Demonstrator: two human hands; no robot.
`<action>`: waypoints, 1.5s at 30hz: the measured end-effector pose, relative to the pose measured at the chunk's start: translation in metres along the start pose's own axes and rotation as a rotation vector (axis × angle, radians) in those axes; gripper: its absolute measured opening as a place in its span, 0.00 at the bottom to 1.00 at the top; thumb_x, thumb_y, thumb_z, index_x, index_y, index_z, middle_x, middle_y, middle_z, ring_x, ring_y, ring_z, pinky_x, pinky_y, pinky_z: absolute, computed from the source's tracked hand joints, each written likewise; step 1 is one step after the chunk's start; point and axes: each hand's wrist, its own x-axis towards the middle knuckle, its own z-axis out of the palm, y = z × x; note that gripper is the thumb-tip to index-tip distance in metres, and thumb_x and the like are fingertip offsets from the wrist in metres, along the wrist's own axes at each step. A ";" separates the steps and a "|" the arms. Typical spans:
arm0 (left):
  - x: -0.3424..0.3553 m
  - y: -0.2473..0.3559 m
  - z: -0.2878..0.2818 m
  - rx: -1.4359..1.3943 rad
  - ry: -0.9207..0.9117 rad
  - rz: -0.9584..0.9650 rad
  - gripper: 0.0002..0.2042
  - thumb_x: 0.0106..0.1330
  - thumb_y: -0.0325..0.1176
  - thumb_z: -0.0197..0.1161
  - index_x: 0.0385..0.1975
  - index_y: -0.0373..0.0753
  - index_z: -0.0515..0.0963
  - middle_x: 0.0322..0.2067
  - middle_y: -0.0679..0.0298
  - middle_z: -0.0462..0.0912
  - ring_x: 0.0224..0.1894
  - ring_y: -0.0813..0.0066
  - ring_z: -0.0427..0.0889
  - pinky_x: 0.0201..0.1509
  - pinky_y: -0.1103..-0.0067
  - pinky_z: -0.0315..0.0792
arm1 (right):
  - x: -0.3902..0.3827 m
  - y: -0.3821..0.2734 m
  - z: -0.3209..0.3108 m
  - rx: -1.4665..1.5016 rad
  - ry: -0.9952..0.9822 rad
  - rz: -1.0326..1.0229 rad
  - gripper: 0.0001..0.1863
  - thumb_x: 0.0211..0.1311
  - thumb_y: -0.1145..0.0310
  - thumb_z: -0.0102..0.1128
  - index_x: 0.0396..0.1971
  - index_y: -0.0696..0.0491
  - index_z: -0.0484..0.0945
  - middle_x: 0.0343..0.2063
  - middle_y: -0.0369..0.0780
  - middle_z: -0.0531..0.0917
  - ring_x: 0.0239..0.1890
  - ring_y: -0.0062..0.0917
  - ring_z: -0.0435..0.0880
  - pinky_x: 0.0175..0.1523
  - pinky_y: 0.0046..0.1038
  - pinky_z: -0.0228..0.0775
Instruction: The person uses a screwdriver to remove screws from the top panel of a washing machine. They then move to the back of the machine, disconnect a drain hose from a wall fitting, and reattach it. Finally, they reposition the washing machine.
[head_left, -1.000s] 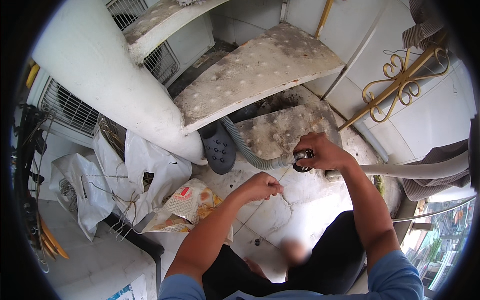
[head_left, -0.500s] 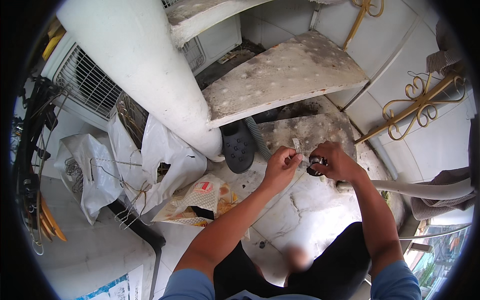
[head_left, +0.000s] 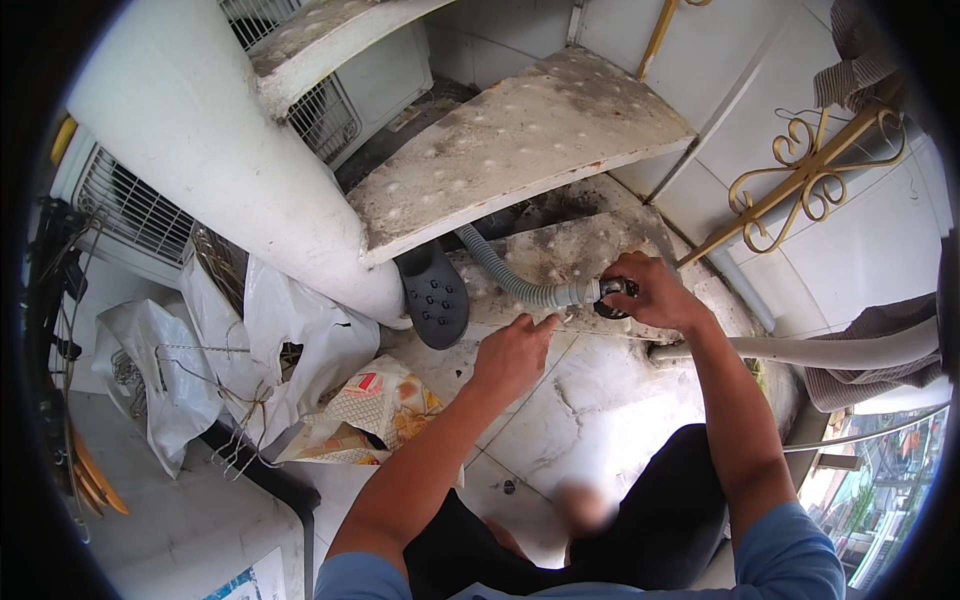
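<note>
Two hands at a corrugated drain hose [head_left: 505, 280] under stained concrete stairs [head_left: 520, 150].
Right hand [head_left: 655, 292] fingers grip the hose's end at frame centre; left hand [head_left: 512, 350] fingers loosely curled, touching the hose, over cracked white floor tiles [head_left: 590, 400].

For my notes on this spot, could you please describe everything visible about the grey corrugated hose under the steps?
The grey corrugated hose looks like ribbed flexible plastic. It emerges from the shadow under the stained concrete step and curves down to the right across the lower ledge, beside a dark perforated clog. Its smooth, lighter end cuff meets a dark fitting gripped by the right hand. The left hand reaches just beneath it; contact cannot be told.
</note>
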 end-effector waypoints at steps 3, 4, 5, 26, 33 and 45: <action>0.011 -0.007 -0.033 0.021 0.047 -0.016 0.10 0.69 0.40 0.62 0.39 0.42 0.86 0.29 0.58 0.80 0.31 0.56 0.82 0.36 0.65 0.78 | -0.005 0.004 0.000 -0.123 -0.010 -0.046 0.14 0.54 0.66 0.69 0.41 0.53 0.83 0.37 0.39 0.82 0.48 0.36 0.78 0.58 0.40 0.64; 0.016 -0.008 -0.038 0.020 0.106 -0.061 0.11 0.69 0.40 0.61 0.37 0.41 0.86 0.29 0.58 0.81 0.30 0.55 0.82 0.37 0.65 0.78 | -0.006 0.003 -0.002 -0.135 -0.014 -0.043 0.14 0.54 0.66 0.69 0.41 0.52 0.83 0.36 0.38 0.81 0.48 0.36 0.77 0.58 0.41 0.62; 0.021 -0.009 -0.041 0.021 0.166 -0.109 0.11 0.70 0.40 0.61 0.36 0.40 0.86 0.30 0.58 0.81 0.28 0.55 0.82 0.37 0.64 0.78 | -0.007 0.002 -0.002 -0.145 -0.020 -0.043 0.13 0.54 0.66 0.69 0.40 0.52 0.83 0.35 0.37 0.81 0.48 0.35 0.77 0.59 0.41 0.60; 0.152 0.011 -0.018 -0.666 -0.957 -0.606 0.18 0.69 0.45 0.59 0.40 0.34 0.82 0.37 0.58 0.88 0.34 0.67 0.87 0.39 0.72 0.78 | -0.010 -0.025 0.002 -0.281 0.088 -0.214 0.16 0.51 0.68 0.71 0.42 0.49 0.82 0.35 0.35 0.79 0.47 0.33 0.77 0.57 0.41 0.59; 0.161 0.004 -0.012 -0.441 -0.633 -0.655 0.11 0.64 0.34 0.65 0.38 0.31 0.83 0.34 0.60 0.86 0.33 0.74 0.82 0.35 0.73 0.73 | 0.001 -0.021 0.006 -0.308 0.076 -0.161 0.16 0.50 0.68 0.69 0.41 0.50 0.81 0.37 0.36 0.81 0.47 0.34 0.78 0.55 0.40 0.60; 0.150 0.005 -0.027 -0.684 0.378 -0.647 0.13 0.73 0.38 0.62 0.32 0.32 0.82 0.25 0.67 0.76 0.29 0.78 0.70 0.37 0.76 0.67 | 0.019 0.004 0.018 -0.002 0.038 0.039 0.11 0.54 0.64 0.65 0.36 0.51 0.81 0.38 0.41 0.83 0.50 0.39 0.80 0.56 0.48 0.62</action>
